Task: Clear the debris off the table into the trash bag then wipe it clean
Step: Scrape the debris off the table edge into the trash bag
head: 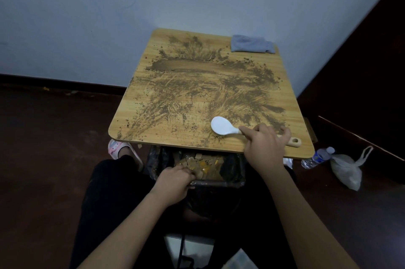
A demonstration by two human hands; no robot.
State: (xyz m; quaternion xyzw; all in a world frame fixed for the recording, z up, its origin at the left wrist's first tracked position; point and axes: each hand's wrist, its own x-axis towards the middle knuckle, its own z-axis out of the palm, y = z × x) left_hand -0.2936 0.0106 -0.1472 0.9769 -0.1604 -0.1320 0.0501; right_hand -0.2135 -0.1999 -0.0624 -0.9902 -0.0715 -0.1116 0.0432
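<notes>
Both forearms reach in from the near edge, and the left hand [175, 181] is down below the table [140, 102], fingers curled over the near rim of the black trash bag [237, 172], holding it open right under the table's near edge. Up top, the right hand [265, 146] is wrapped round a brush [223, 128], index finger stretched along its neck, white head lying on the table near the front right corner, wooden handle end poking out past the hand. Brown dirt [192, 91] is smeared and scattered over most of the table, thickest in a band toward the far side. A grey cloth [252, 43] waits folded at the table's far right corner, untouched.

Plenty left to sweep, I'd say. The risk: dirt lies along the table's whole near edge, but the bag sits only under its middle. Sweep too wide or too briskly and grains go over the sides onto the floor. And if the left hand lets the rim sag, the bag's mouth narrows.
</notes>
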